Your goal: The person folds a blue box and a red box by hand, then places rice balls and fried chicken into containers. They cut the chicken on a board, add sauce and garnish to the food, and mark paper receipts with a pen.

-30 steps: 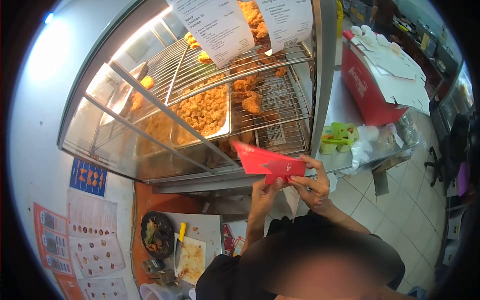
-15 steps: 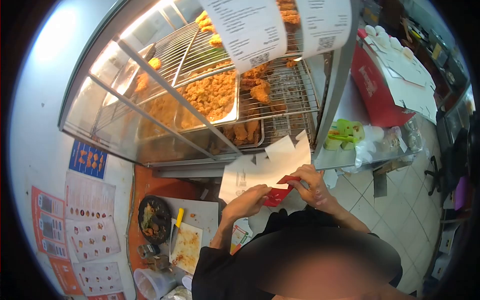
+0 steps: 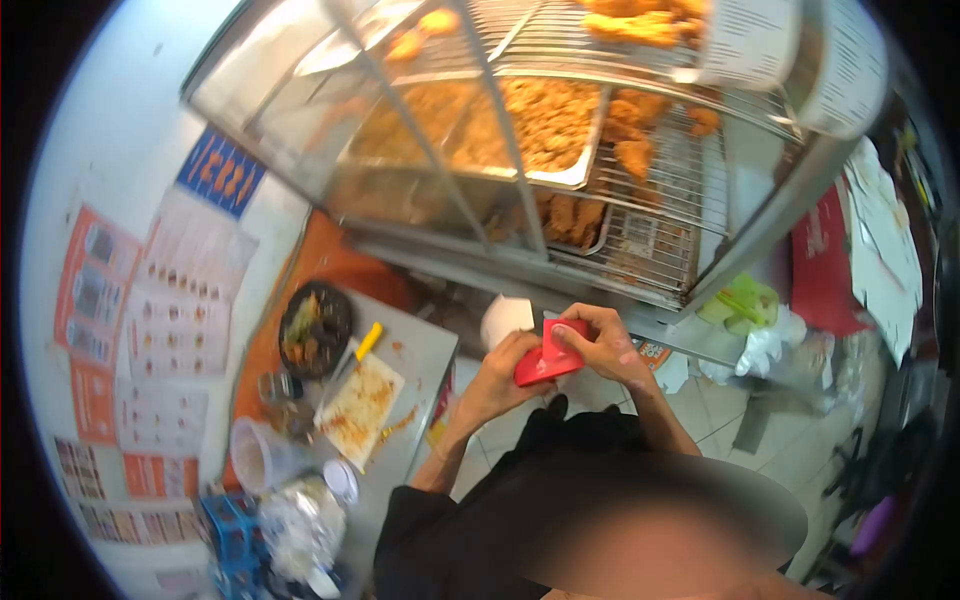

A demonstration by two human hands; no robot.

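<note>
Both hands hold a red and white cardboard box (image 3: 542,360) in front of my chest, below the glass food warmer. My left hand (image 3: 500,372) grips its lower left side from beneath. My right hand (image 3: 598,343) pinches its upper right edge with the fingers curled over it. The box is partly folded, with a white flap (image 3: 505,318) sticking up on the left. The frame is blurred, so the box's exact shape is unclear.
The heated display case (image 3: 560,130) with trays of fried chicken fills the top. A steel counter (image 3: 425,360) at lower left carries a dark bowl (image 3: 314,328), a yellow-handled knife (image 3: 358,350), a stained cutting board (image 3: 360,398) and a plastic cup (image 3: 255,452). Green containers (image 3: 745,300) and red boxes (image 3: 822,262) lie right.
The box has gone from a flat red sheet to a smaller folded form between my hands. The view has swung down and left, showing more of the counter.
</note>
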